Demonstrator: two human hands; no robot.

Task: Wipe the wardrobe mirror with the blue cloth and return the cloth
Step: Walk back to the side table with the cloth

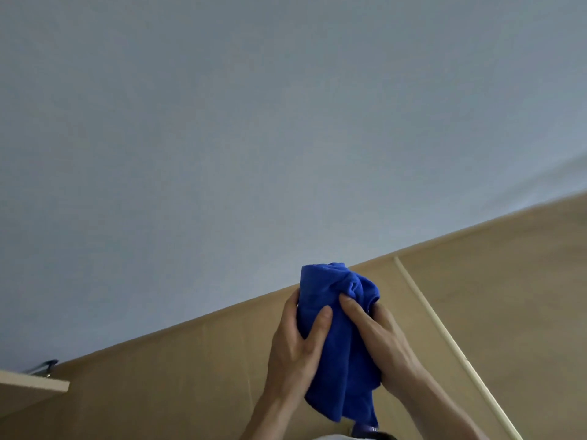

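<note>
Plain blue-grey paint, a wall or ceiling (pixel 254 106), fills 9 through 3 o'clock in soft, even light. Tan wooden panelling (pixel 190 376) slants from 7 to 3 o'clock, crossed by a pale trim strip (pixel 453 342) at 4. A board edge (pixel 35 385) with a metal fitting (pixel 44 366) sits at 8.

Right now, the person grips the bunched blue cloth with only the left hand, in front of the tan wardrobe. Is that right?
Not quite: both hands grip it. The head view shows the left hand and the right hand each curled round the bunched blue cloth, in front of the tan wardrobe.
</note>
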